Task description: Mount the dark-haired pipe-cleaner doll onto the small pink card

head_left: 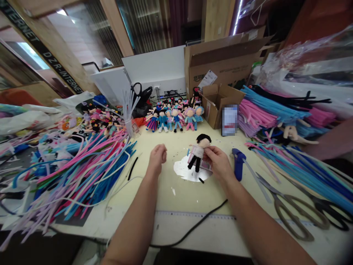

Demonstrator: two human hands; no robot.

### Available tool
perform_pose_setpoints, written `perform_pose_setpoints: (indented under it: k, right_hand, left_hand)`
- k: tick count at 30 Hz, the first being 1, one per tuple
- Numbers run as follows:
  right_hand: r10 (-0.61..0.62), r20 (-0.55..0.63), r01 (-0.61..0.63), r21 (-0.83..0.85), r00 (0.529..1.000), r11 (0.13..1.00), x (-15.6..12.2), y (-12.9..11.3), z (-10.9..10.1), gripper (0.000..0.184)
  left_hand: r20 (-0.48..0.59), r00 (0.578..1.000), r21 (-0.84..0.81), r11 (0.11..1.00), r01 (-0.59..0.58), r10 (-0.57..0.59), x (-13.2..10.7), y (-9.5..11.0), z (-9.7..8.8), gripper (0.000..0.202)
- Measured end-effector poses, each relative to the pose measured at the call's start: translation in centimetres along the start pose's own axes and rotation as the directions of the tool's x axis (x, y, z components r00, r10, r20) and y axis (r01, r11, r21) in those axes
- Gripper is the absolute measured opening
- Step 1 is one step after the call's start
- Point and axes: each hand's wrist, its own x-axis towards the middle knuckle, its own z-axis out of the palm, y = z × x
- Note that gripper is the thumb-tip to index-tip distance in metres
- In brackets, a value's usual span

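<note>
Black-haired doll [198, 151] in your right hand [217, 161]

Your right hand pinches the doll's side, over the shiny patch [180, 171]. At the doll's nine o'clock, your left hand [158, 156] curls inward; whether it grips anything, I cannot tell. A blue tool [238, 167] lies toward three.

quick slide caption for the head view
Right hand holding a black-haired pipe-cleaner doll, left hand curled nearby, with more dolls behind and loose pipe cleaners on both sides

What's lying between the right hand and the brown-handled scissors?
In the head view, a blue glue gun and a pale stick lie between the right hand and the brown-handled scissors.
</note>
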Motion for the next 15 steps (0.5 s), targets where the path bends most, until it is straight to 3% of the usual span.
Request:
perform_pose_setpoints:
  k: [3, 5, 7, 8, 10, 11, 13, 15]
  right_hand:
    - [0.0, 0.0, 0.0, 0.009, 1.0, 1.0, 0.1, -0.2, -0.1, 0.031]
    - [0.008, 0.009, -0.008, 0.001, 1.0, 1.0, -0.1, -0.2, 0.0, 0.032]
    - [0.017, 0.016, -0.017, -0.008, 1.0, 1.0, -0.3, -0.1, 0.2, 0.033]
    - [0.022, 0.022, -0.022, -0.011, 1.0, 1.0, -0.4, -0.1, 0.3, 0.033]
    - [0.022, 0.042, -0.022, -0.015, 0.999, 1.0, -0.6, 0.0, 0.5, 0.033]
    - [0.018, 0.057, -0.017, -0.017, 0.998, 1.0, -0.7, 0.0, 0.6, 0.032]
    - [0.002, 0.092, 0.0, -0.022, 0.996, 1.0, -0.8, 0.1, 0.8, 0.031]
    - [-0.008, 0.112, 0.011, -0.03, 0.994, 0.999, -0.8, 0.2, 0.9, 0.031]
  left_hand:
    - [-0.224, 0.974, -0.105, 0.994, -0.041, 0.016, 1.1, 0.5, -2.0, 0.04]
    - [-0.304, 0.951, 0.014, 0.999, -0.044, 0.046, 1.4, 0.5, -2.7, 0.032]
    - [-0.281, 0.954, 0.209, 0.977, -0.042, 0.101, 1.1, 0.4, -2.4, 0.034]
    - [-0.21, 0.971, 0.295, 0.954, -0.051, 0.116, 0.8, 0.2, -1.8, 0.04]
    - [0.039, 0.996, 0.4, 0.913, -0.085, 0.076, -0.3, -0.3, -0.1, 0.041]
    - [0.2, 0.979, 0.424, 0.899, -0.11, 0.026, -1.0, -0.5, 0.9, 0.038]
    - [0.445, 0.892, 0.452, 0.88, -0.142, -0.084, -2.2, -0.9, 2.7, 0.032]
    - [0.529, 0.839, 0.449, 0.881, -0.149, -0.128, -3.0, -1.2, 3.9, 0.024]
